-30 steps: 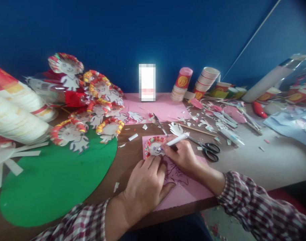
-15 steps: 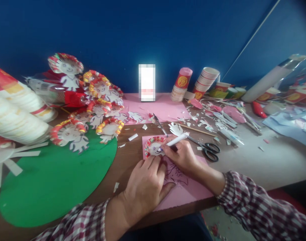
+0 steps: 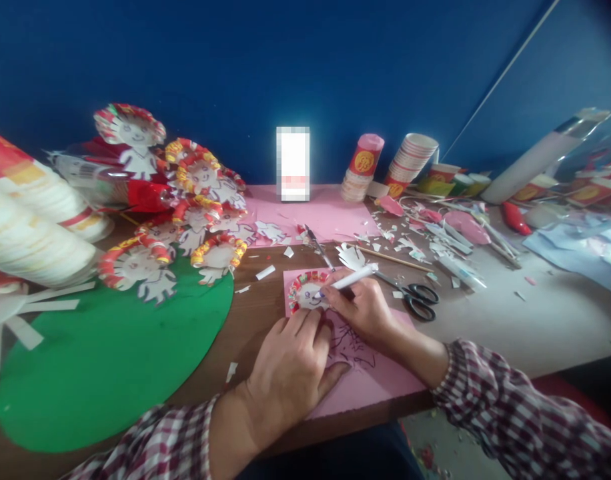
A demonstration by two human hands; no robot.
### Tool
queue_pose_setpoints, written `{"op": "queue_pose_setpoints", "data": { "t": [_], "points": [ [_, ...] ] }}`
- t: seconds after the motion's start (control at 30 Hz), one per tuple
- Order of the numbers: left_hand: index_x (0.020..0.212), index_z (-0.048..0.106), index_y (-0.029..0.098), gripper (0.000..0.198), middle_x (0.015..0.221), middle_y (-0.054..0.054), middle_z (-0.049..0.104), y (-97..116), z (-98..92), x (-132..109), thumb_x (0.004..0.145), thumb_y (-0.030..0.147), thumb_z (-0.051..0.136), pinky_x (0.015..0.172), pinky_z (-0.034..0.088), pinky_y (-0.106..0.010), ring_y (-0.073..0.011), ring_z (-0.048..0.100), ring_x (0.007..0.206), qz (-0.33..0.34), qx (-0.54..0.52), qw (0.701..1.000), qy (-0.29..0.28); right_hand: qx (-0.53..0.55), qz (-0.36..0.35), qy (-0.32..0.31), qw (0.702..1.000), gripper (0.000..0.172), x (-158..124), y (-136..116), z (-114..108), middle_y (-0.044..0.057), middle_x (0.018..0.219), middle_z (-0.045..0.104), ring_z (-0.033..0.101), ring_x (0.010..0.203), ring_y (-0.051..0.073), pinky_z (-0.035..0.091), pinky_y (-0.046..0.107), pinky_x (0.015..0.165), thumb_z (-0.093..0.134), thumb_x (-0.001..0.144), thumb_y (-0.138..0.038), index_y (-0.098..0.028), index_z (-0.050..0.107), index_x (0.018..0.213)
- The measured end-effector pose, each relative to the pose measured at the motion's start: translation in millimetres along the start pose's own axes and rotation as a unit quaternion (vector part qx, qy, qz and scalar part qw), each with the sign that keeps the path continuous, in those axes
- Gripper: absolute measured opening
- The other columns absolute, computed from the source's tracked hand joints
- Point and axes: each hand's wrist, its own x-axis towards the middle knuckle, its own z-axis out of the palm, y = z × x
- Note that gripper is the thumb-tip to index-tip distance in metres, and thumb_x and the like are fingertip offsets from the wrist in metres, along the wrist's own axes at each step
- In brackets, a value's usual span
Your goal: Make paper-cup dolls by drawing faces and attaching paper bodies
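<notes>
Pinched in the fingers of my right hand is a white marker pen. Its tip rests on a round paper-cup face with a rolled red, green and gold rim and a drawn smile. My left hand lies flat over the lower edge of that face, fingers stretched forward and thumb out to the side. Under both hands is a pink sheet with dark pen lines. Part of the paper-cup face is hidden behind my hands.
Black-handled scissors lie right of my right hand, beside a thin wooden stick. Finished-looking paper figures crowd the left, partly on a green mat. Stacked cups, a bright phone and paper scraps line the back.
Hardly anything differs. The view has shifted very slightly, while both hands and the marker pen stay at the same place on the paper-cup face.
</notes>
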Motion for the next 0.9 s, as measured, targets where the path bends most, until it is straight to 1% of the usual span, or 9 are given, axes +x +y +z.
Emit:
{"op": "queue_pose_setpoints", "data": {
  "t": [0.2,0.5,0.73,0.9],
  "points": [
    [0.108,0.061,0.010,0.046,0.110,-0.016,0.060,-0.5,0.2,-0.2,0.088,0.050,0.050,0.081,0.052,-0.047,-0.0308,0.055,0.101,0.000,0.001,1.000,-0.001,0.002,-0.001,-0.009,1.000,0.011,0.8,0.0,0.1,0.008,0.090,0.070,0.065,0.086,0.021,0.051,0.034,0.080,0.058,0.086,-0.024,-0.017,0.066,0.085],
    [0.108,0.061,0.011,0.046,0.109,-0.016,0.060,0.5,-0.5,0.1,0.087,0.051,0.051,0.080,0.052,-0.046,-0.0308,0.055,0.101,-0.002,0.003,1.000,-0.003,-0.011,-0.015,-0.006,1.000,0.010,0.1,-2.0,0.0,0.006,0.085,0.069,0.065,0.081,0.019,0.051,0.031,0.078,0.057,0.085,-0.023,-0.017,0.062,0.079],
    [0.108,0.062,0.011,0.047,0.110,-0.016,0.060,-0.9,1.3,1.2,0.088,0.051,0.049,0.080,0.052,-0.046,-0.0312,0.056,0.101,0.003,0.003,1.000,0.006,-0.023,-0.010,0.008,1.000,0.012,-0.4,0.7,1.5,0.007,0.087,0.069,0.066,0.081,0.019,0.050,0.029,0.076,0.058,0.086,-0.025,-0.015,0.064,0.085],
    [0.111,0.061,0.010,0.049,0.111,-0.017,0.060,-1.3,2.2,0.6,0.087,0.052,0.050,0.080,0.053,-0.046,-0.0312,0.056,0.102,0.004,0.003,1.000,0.012,-0.028,-0.001,0.002,1.000,0.013,0.3,2.8,1.2,0.006,0.084,0.069,0.064,0.076,0.017,0.049,0.028,0.073,0.057,0.087,-0.027,-0.016,0.063,0.083]
  ]
}}
